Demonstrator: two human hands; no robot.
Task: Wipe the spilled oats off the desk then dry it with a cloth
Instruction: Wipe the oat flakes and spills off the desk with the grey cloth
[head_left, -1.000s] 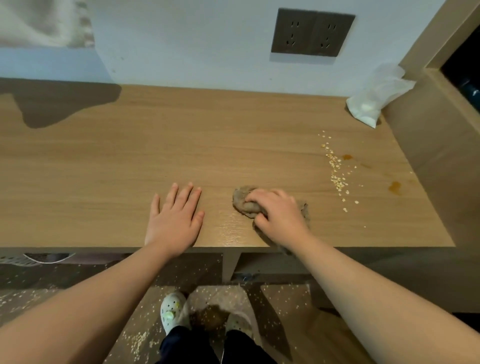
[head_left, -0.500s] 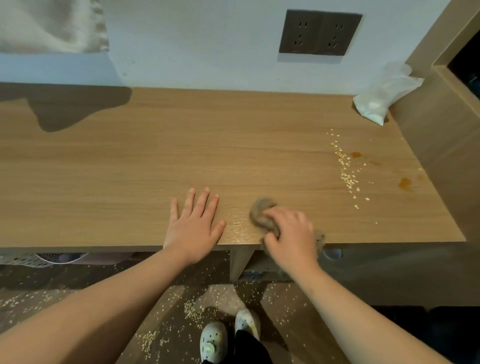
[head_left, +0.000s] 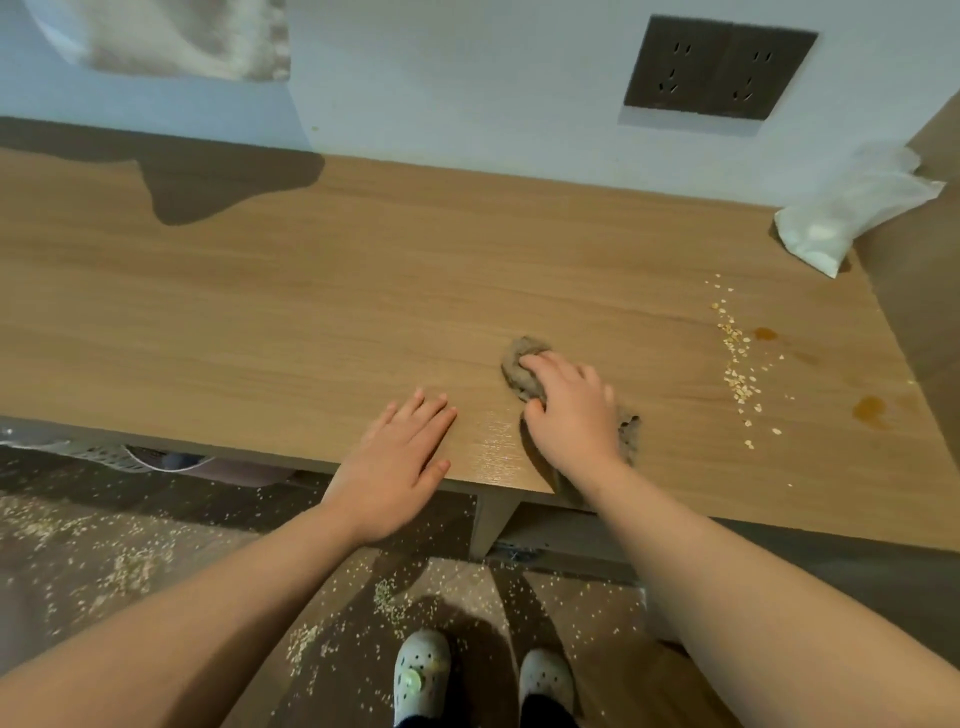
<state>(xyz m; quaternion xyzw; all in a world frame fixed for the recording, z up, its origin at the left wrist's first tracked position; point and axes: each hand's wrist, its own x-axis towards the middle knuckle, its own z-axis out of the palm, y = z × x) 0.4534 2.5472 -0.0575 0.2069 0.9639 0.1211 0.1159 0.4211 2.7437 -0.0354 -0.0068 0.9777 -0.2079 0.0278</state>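
Both forearms are bare along their whole visible length, as are the left hand (head_left: 400, 457) and the right hand (head_left: 571, 410). On the feet is a pair of pale grey moulded clogs with rounded toes and rows of small round vent holes across the uppers. The left clog (head_left: 423, 660) carries a small round yellow-green charm (head_left: 410, 680) set into its upper; the right clog (head_left: 545, 675) shows only its holes. Dark trouser legs (head_left: 550, 719) cover both heels at the bottom edge.
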